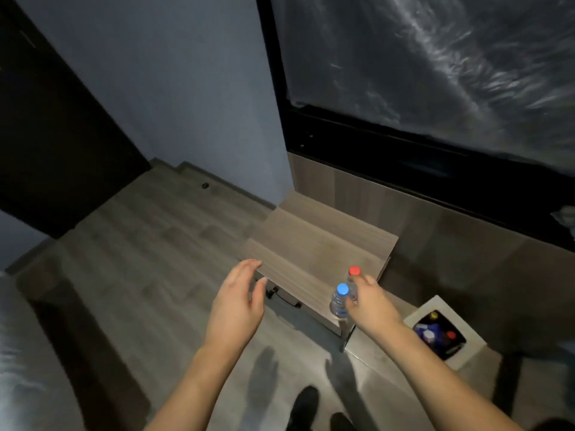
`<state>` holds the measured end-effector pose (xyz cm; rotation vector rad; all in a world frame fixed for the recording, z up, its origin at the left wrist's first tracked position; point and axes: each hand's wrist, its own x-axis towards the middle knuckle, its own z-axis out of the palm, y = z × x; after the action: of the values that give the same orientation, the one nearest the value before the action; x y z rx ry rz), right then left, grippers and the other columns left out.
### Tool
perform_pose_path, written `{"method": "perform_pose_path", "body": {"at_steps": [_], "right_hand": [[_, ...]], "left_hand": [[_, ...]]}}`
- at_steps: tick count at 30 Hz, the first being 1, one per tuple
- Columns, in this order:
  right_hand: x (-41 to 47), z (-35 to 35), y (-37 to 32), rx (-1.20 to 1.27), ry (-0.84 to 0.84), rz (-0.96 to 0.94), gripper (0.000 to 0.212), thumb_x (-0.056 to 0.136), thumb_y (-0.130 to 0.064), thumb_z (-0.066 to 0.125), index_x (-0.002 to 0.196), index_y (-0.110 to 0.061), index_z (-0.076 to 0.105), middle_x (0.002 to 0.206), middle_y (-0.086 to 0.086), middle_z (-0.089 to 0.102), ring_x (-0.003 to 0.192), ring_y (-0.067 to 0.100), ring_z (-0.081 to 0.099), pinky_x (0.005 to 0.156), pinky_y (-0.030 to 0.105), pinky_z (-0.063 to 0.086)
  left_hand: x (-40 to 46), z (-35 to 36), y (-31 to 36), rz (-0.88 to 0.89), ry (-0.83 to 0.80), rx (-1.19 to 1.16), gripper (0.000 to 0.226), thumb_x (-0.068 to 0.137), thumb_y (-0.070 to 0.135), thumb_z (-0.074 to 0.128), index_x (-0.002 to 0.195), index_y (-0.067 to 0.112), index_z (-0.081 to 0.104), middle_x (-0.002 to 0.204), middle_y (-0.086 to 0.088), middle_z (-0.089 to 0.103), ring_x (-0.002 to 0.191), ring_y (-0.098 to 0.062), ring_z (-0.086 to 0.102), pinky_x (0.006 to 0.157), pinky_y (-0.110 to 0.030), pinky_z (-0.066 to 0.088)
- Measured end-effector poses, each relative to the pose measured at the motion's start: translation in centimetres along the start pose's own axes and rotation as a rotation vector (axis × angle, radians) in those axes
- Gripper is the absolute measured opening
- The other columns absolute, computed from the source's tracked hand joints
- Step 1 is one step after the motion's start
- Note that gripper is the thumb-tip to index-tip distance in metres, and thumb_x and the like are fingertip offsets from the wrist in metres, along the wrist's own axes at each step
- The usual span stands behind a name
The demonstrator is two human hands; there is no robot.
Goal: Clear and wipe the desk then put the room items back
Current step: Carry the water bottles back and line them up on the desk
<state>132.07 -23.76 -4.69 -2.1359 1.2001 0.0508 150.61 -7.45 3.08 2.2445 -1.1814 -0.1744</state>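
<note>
From the head camera, a small wooden desk [314, 253] stands in the corner where a pale wall [186, 88] meets a wood-panelled wall under a dark-framed window [435, 73]. Its far edge sits against the panelling; its left and near edges face bare wood floor [140, 244], which stretches broadly to the left toward a dark door [46, 119]. Most of the desktop is bare.

Two clear plastic bottles stand upright at the desk's near right corner, close to the edge. The blue-capped bottle [339, 301] is nearer the person; the red-capped bottle [353, 279] is just behind it, the two touching or nearly so. The right hand [368, 301] is at the bottles, fingers curled toward the red-capped one; whether they actually close around it cannot be told. The left hand [239, 293] hovers over the desk's near left corner, fingers relaxed and spread, holding nothing.

Right of the desk, on the floor, sits a square white bin [466, 357] lined with a black bag. Inside it lie several discarded pieces in blue, white, red and yellow, too small to identify. A narrow gap of floor separates bin and desk.

The person's dark shoes [306, 405] stand on the floor in front of the desk. A pale bed edge [18, 368] fills the lower left.
</note>
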Motion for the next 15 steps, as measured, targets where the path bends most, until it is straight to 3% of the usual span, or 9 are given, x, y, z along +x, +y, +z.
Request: {"method": "perform_pose_path", "body": {"at_steps": [4,8,12,15], "right_hand": [[5.3,3.8,0.8,-0.038,-0.059,0.137,0.037,0.093,-0.023,0.051,0.129,-0.015,0.047,0.138,0.010,0.041,0.112,0.032,0.056,0.094,0.040,0.046],[9.6,7.8,2.1,-0.058,-0.071,0.223,0.041,0.093,-0.028,0.053,0.131,-0.016,0.046,0.140,0.010,0.036,0.107,0.032,0.057,0.091,0.045,0.049],[10.8,10.5,2.8,0.102,-0.061,0.346,0.046,0.092,-0.022,0.054,0.135,-0.012,0.041,0.136,0.013,0.040,0.111,0.034,0.053,0.088,0.042,0.049],[9.4,9.8,3.2,0.136,-0.025,0.385,0.038,0.090,-0.018,0.056,0.127,-0.016,0.048,0.126,0.007,0.044,0.104,0.027,0.055,0.086,0.035,0.048]], "left_hand": [[5.4,4.5,-3.7,0.065,-0.145,-0.030,0.027,0.095,0.014,0.060,0.121,0.009,0.064,0.126,-0.003,0.062,0.118,-0.010,0.051,0.099,0.002,0.022],[8.4,9.0,-7.8,0.078,-0.279,-0.046,0.037,0.091,0.027,0.053,0.121,0.009,0.064,0.127,-0.005,0.063,0.120,-0.013,0.051,0.101,-0.002,0.022],[9.1,11.4,-11.5,0.149,-0.363,-0.054,0.042,0.093,0.034,0.047,0.119,0.006,0.064,0.123,-0.008,0.066,0.116,-0.020,0.058,0.102,-0.017,0.035],[9.0,11.5,-11.6,0.156,-0.421,-0.031,0.048,0.092,0.040,0.043,0.120,0.008,0.065,0.125,-0.006,0.065,0.117,-0.021,0.060,0.102,-0.017,0.035]]}}
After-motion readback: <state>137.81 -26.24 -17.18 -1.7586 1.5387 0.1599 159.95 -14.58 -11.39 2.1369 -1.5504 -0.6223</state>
